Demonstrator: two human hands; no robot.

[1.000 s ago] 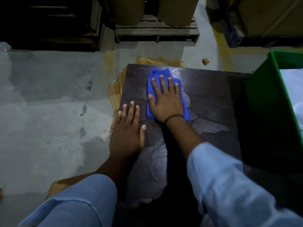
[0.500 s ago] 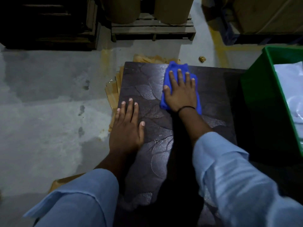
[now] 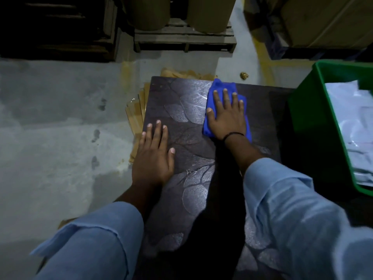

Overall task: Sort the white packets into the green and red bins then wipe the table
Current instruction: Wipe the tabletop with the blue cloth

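Note:
A dark table (image 3: 187, 110) with a leaf pattern fills the middle of the head view. My right hand (image 3: 228, 116) lies flat, fingers spread, pressing a blue cloth (image 3: 223, 85) onto the table near its far edge. My left hand (image 3: 154, 156) rests flat on the table's left edge, holding nothing. At the right stands a green bin (image 3: 306, 120) with white packets (image 3: 351, 122) inside. No red bin is in view.
Flattened cardboard (image 3: 136, 116) lies on the concrete floor by the table's left and far edges. A wooden pallet (image 3: 183, 37) with large brown rolls stands beyond. Cartons (image 3: 327, 19) are at the back right. A small crumpled scrap (image 3: 243, 75) lies on the floor.
My right hand has slid the blue cloth from the table's far left part to the right along the far edge. My left hand has stayed in place.

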